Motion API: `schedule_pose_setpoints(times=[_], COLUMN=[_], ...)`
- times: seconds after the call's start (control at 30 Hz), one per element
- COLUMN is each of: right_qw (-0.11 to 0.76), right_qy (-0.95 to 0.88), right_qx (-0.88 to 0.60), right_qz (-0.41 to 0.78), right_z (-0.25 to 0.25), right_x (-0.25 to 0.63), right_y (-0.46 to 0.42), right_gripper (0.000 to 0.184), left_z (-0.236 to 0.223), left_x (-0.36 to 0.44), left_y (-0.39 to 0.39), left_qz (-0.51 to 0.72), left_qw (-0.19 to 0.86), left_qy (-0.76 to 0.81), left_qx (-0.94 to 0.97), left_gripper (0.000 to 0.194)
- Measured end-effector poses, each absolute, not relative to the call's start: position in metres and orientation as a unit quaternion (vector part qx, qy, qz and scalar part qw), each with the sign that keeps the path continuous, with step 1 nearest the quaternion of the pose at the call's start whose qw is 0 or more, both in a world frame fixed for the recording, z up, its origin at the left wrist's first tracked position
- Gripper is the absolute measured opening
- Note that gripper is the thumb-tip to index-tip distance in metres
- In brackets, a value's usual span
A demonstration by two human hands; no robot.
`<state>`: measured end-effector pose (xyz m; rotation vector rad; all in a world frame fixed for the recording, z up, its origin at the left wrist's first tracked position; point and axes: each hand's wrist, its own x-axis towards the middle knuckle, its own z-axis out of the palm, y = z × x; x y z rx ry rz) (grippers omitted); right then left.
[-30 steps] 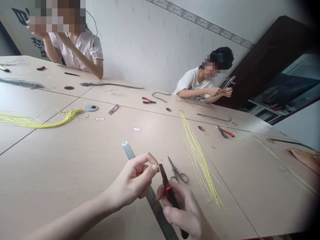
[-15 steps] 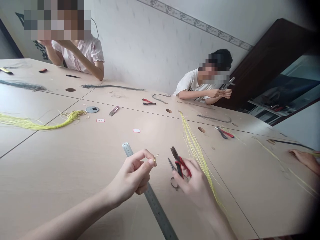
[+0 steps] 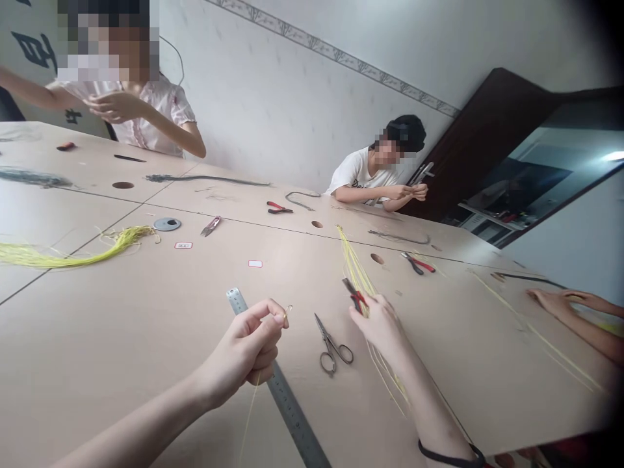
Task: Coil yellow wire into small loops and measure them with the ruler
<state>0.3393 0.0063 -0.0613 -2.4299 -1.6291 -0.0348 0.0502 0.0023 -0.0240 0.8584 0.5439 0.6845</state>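
My left hand (image 3: 253,344) is closed in a pinch above the steel ruler (image 3: 296,406). A small gold-coloured loop (image 3: 289,309) pokes out past its fingertips, and a thin yellow thread (image 3: 250,419) hangs below the fist. Red-and-black pliers (image 3: 354,296) are gripped in my right hand (image 3: 383,324), jaws pointing up and to the left. That hand is over a bundle of yellow threads (image 3: 351,255), covering part of it. Between the hands lie metal scissors (image 3: 332,348) on the table.
More yellow threads (image 3: 92,257), a grey disc (image 3: 167,224), thread snips (image 3: 211,226) and a white label (image 3: 255,264) lie on the table (image 3: 160,344). Other pliers (image 3: 418,262) rest at right. Two people sit opposite; another person's hands (image 3: 560,305) are at the right edge.
My right hand has moved right with the pliers, away from the scissors, which now show fully. My left hand keeps its pinch. The person at far left has lowered one hand and stretched out an arm.
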Motion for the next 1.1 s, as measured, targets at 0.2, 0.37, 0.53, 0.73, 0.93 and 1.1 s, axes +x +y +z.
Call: schedule_pose_setpoints(times=[0.2,0.37,0.53,0.73,0.93,1.1], right_qw=[0.090,0.175,0.311,0.419,0.490,0.497], right_qy=[-0.395,-0.444,-0.697,-0.814,-0.776,-0.761], right_qx=[-0.913,-0.875,-0.645,-0.401,-0.388,-0.399], right_qz=[-0.057,-0.076,-0.044,0.030,0.084,0.124], right_z=[-0.054,-0.048,-0.016,0.018,0.003,-0.012], right_x=[0.415,0.408,0.307,0.217,0.214,0.218], right_y=[-0.009,-0.017,-0.022,-0.013,-0.002,-0.007], right_gripper=[0.028,0.026,0.024,0.017,0.010,0.006], left_z=[-0.026,-0.026,-0.024,-0.021,-0.024,-0.026], left_x=[0.051,0.052,0.052,0.051,0.052,0.054], left_y=[0.000,-0.002,-0.002,0.000,0.002,0.003], left_qz=[0.310,0.311,0.315,0.336,0.367,0.361], left_qw=[0.818,0.816,0.813,0.805,0.793,0.796], left_qy=[0.262,0.269,0.280,0.287,0.280,0.268], left_qx=[0.407,0.406,0.401,0.396,0.397,0.406], left_gripper=[0.044,0.047,0.047,0.047,0.047,0.045])
